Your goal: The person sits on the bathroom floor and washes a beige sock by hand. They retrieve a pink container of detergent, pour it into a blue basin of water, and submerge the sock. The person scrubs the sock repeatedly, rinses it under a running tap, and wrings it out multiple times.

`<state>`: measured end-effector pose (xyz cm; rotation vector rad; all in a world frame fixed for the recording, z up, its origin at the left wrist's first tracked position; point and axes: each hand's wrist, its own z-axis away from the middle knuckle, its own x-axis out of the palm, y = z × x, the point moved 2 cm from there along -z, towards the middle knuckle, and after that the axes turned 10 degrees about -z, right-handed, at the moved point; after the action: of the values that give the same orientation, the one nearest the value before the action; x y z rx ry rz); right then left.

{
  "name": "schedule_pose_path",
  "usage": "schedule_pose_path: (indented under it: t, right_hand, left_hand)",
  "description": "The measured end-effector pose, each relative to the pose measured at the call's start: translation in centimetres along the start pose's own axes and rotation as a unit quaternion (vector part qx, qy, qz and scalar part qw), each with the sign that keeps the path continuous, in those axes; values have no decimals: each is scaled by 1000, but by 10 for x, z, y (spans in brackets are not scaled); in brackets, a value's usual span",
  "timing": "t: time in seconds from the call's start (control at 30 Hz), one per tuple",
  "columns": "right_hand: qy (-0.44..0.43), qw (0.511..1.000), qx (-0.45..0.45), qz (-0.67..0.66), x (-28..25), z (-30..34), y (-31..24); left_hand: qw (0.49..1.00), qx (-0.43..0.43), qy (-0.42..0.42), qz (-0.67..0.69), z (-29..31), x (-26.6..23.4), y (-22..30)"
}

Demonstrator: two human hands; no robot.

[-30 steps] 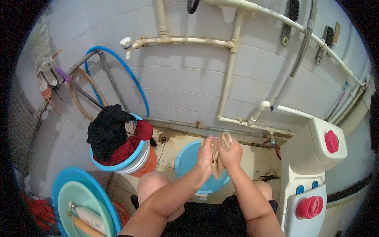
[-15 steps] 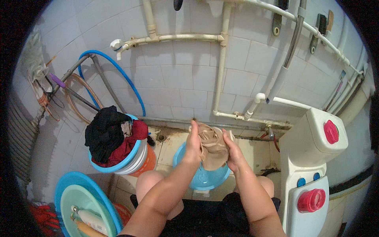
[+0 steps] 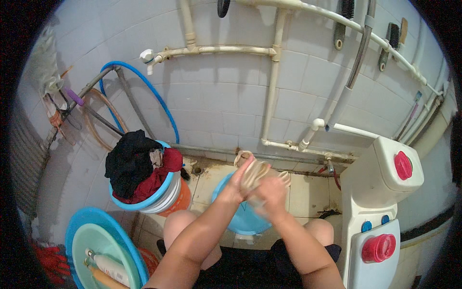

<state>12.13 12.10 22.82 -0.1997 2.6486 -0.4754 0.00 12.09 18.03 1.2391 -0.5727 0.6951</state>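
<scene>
A wet-looking beige cloth garment (image 3: 254, 174) is bunched between my two hands above a light-blue basin (image 3: 243, 222) on the floor. My left hand (image 3: 237, 185) grips it from the left, the thumb side turned up. Folded across the cloth from the right is my right hand (image 3: 271, 193), smeared by motion, its fingers closed on the fabric. Cloth folds stick out above and to the right of the hands. What kind of garment it is cannot be made out. The basin lies directly below, partly hidden by my hands and forearms.
Left of the basin, a bucket (image 3: 166, 192) is piled with black and dark-red clothes (image 3: 129, 161). Nearer stand stacked basins (image 3: 79, 231) with a white bottle (image 3: 109, 267). At right is a toilet (image 3: 368, 192) with red containers on it. Pipes (image 3: 226, 49) run along the tiled wall.
My hands have come together, the right one moving left over the cloth. The cloth, previously spread between my hands, is now bunched up. The view has shifted slightly.
</scene>
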Motion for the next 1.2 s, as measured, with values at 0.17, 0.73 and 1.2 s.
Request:
schedule_pose_path:
  t: [0.17, 0.73, 1.2]
  right_hand:
    - [-71, 996, 44, -7, 25, 11, -19]
    - [188, 643, 523, -526, 22, 26, 69]
    - [47, 933, 309, -177, 6, 2, 24]
  left_hand:
    - [984, -85, 147, 56, 5, 1, -11]
    - [958, 198, 197, 70, 7, 8, 2]
    - [992, 26, 118, 24, -7, -19, 10]
